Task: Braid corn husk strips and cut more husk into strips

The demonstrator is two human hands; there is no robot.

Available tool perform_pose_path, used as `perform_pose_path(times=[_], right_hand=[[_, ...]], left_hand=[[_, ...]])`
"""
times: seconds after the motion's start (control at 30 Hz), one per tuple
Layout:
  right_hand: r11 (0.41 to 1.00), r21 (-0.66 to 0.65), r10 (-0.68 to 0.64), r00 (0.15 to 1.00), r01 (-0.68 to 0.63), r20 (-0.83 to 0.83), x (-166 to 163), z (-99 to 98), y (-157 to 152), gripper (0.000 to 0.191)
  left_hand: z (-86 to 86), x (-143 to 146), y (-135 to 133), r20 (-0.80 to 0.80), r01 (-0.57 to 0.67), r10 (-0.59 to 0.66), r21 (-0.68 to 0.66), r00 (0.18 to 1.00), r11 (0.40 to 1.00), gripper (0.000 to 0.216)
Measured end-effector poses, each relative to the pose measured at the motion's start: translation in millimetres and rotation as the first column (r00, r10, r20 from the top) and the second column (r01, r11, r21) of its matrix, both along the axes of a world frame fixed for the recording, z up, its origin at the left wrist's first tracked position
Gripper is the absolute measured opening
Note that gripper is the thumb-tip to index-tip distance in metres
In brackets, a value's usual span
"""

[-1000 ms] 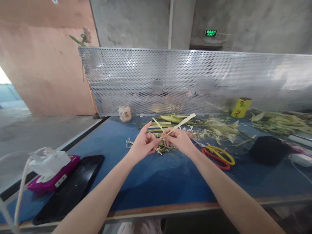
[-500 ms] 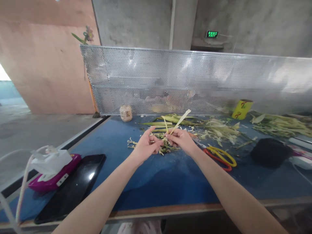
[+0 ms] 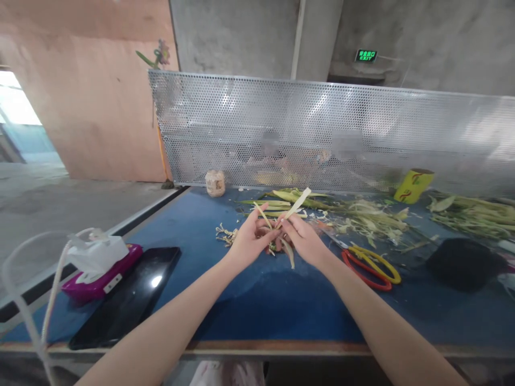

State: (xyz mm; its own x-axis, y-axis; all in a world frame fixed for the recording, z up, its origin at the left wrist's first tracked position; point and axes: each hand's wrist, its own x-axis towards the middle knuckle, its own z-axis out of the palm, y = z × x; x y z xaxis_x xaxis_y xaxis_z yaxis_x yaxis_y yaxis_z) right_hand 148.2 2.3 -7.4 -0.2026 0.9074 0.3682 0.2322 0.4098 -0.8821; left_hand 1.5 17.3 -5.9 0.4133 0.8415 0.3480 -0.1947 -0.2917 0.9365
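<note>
Both forearms (image 3: 193, 301) converge forward, left grip (image 3: 254, 237) and right grip (image 3: 301, 235) close together, fingers (image 3: 295, 226) bent.

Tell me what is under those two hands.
Blue tabletop lies below the left hand and right hand, with pale, tangled bits showing beside the left one. Whatever sits directly beneath the hands is covered, so I can't tell.

The head view looks forward and down from above the near edge of the desk (image 3: 281, 311), close behind the hands (image 3: 250, 238), facing a perforated metal screen (image 3: 241, 118).
</note>
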Motion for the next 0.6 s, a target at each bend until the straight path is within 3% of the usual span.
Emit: perform_pose_path(times=[0.13, 0.27, 0.37, 0.6], right_hand=[[0.970, 0.210, -0.141, 0.985, 0.118, 0.099, 6.2, 5.1, -1.3, 0.016], [0.927, 0.328, -0.249, 0.952, 0.181, 0.179, 6.8, 7.1, -0.4, 0.018], [0.905, 0.375, -0.280, 0.945, 0.200, 0.172, 5.1, 6.9, -0.6, 0.030], [0.886, 0.410, -0.315, 0.930, 0.217, 0.191, 0.2, 8.2, -6.2, 0.031]], left_hand=[[1.0, -1.0, -0.3, -0.048, -0.087, 0.088, 0.016, 0.995, 0.996, 0.070], [2.0, -1.6, -5.0, -0.124, -0.055, 0.069, 0.112, 0.990, 0.992, 0.067], [3.5, -1.2, -7.7, -0.124, -0.022, 0.039, 0.131, 0.992, 0.991, 0.066], [7.7, -3.2, -5.0, -0.156, 0.020, -0.005, 0.093, 0.988, 0.995, 0.075]])
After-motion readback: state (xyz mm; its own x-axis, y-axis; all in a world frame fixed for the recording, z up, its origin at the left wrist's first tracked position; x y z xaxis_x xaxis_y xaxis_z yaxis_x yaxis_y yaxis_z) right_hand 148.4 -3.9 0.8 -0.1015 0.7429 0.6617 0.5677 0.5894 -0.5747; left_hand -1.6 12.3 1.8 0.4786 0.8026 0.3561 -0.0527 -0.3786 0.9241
